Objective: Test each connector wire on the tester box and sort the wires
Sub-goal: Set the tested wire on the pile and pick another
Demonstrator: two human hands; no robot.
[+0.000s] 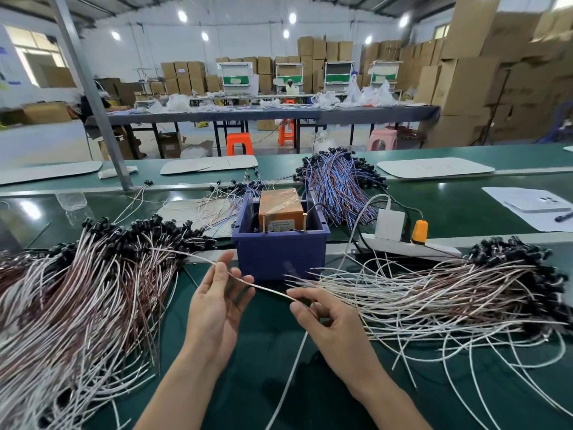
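Pale, thin wire (263,288) is what's in play right now, one single strand stretched between both hands just in front of the blue bin (280,252) at the near middle of the green bench (465,209). The left hand (217,301) is mostly open, palm up, with the strand pinched lightly between thumb and fingertips. The right hand (325,318) is curled around the strand's other end, thumb and forefinger closed on it. From the left hand the wire runs on up and to the left, toward the left heap.

Handling-wise I'd guess it weighs next to nothing and is floppy but a bit springy, since it keeps a gentle bow instead of drooping. It looks smooth, so it probably slides through a loose pinch. I'd grip close to the end being plugged in, and leave the middle alone because it'll just flex away.

Counts: one tester box (281,209), orange-brown, sitting inside that one bin. Three big wire heaps: left pile (77,290), right pile (449,293), and a blue-and-red bundle (338,184) at the far side behind the bin, plus a looser scatter far left of the bin. Individual wires are way too many to count. One white power strip (409,248) sits to the right of the bin, with a white adapter and an orange plug on it.
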